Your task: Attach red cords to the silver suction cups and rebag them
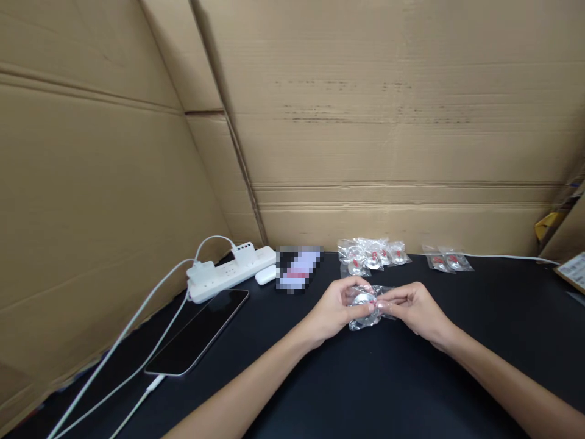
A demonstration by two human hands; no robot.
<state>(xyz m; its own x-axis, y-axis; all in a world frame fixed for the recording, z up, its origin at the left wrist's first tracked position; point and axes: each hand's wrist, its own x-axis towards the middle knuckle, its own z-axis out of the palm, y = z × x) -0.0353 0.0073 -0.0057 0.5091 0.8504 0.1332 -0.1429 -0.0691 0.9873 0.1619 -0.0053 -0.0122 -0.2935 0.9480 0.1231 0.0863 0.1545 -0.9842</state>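
Both hands meet over the black table (503, 317) and grip one small clear plastic bag (365, 303) with a round metal part inside. My left hand (338, 308) curls its fingers round the bag's left side. My right hand (414, 308) pinches the bag's right edge. Just behind them lies a pile of several similar clear bags (370, 256) with metal and red parts. Two more such bags (446, 261) lie further right, near the cardboard wall.
A white power strip (228, 273) with plugs and white cables sits at the back left, a dark phone (200, 332) lies in front of it, and a small white case (265, 275) beside it. Cardboard walls (388, 122) close in the back and left. A box corner (573, 271) shows at the right.
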